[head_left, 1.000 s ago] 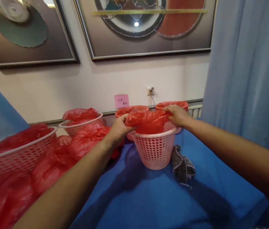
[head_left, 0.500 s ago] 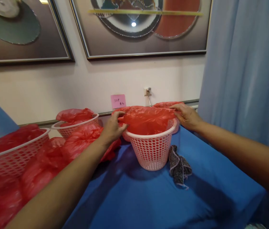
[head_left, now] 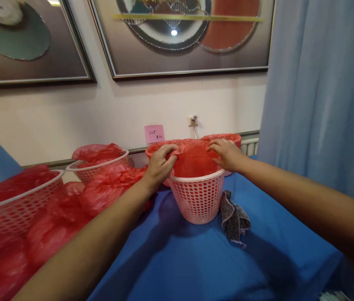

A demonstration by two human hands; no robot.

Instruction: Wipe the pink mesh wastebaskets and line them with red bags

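Note:
A light perforated plastic basket (head_left: 197, 198) stands upright on the blue-covered table, with a red plastic bag (head_left: 194, 165) lining it and rising above its rim. My left hand (head_left: 162, 166) pinches the bag's upper edge at the left, thumb towards me. At the right side of the opening, my right hand (head_left: 229, 156) has its fingers curled over the bag and its thumb on the near side. Beside the basket's base lies a crumpled grey cloth (head_left: 234, 217). What the bag holds cannot be seen.
More baskets with red bags stand at the left (head_left: 23, 200), the back left (head_left: 98, 165) and behind mine (head_left: 232, 138). Loose red bags (head_left: 70, 209) lie left of my forearm. A pink note (head_left: 154, 133) and a socket (head_left: 192, 121) are on the wall; a blue curtain (head_left: 315, 92) hangs right.
Both hands have moved inward along the bag, the left one to the right and the right one to the left. The bag's opening is drawn narrower; the basket stays in place.

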